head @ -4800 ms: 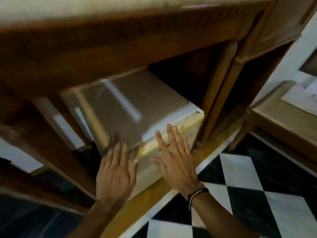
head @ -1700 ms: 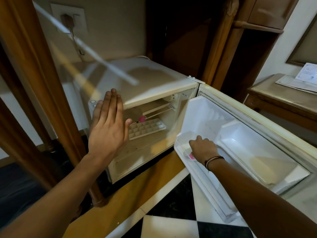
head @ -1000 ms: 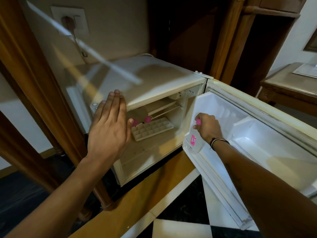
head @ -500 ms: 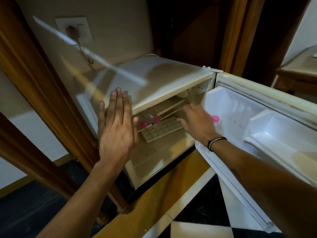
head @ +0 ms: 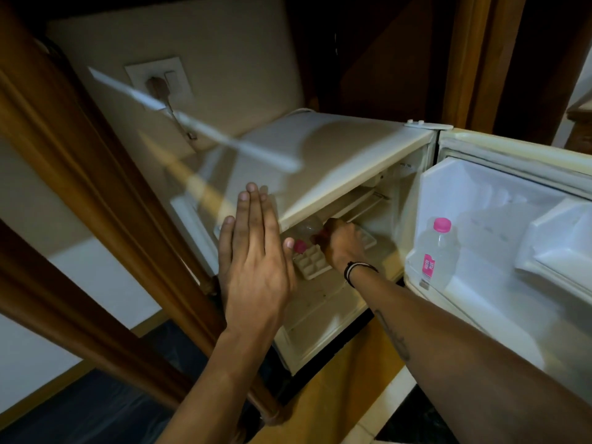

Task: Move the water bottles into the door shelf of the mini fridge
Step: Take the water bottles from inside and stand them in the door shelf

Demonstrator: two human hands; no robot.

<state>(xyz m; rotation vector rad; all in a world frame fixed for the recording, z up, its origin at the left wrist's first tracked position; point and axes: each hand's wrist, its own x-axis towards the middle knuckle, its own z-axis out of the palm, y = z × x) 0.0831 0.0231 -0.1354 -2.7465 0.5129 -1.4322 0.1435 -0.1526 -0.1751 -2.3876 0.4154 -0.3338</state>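
Observation:
The white mini fridge [head: 336, 155] stands with its door [head: 512, 174] swung wide to the right. One clear water bottle [head: 437, 251] with a pink cap and pink label stands upright in the door shelf [head: 474, 293]. Inside the cabinet, clear bottles lie on their sides; one shows its body [head: 306, 227] and another shows a pink cap [head: 300, 245]. My right hand [head: 341, 243] reaches into the cabinet and closes around the neck of a lying bottle. My left hand [head: 256, 251] hovers flat and empty before the fridge's left front corner.
A white ice cube tray [head: 312, 262] lies inside the fridge under my right hand. A wooden cabinet post [head: 105, 187] stands left of the fridge. A wall socket with a plug [head: 158, 81] sits behind. Black-and-white floor tiles [head: 394, 411] lie below.
My right hand set a bottle upright in the door shelf, let go, and moved left into the cabinet onto a lying bottle. My left hand stayed put.

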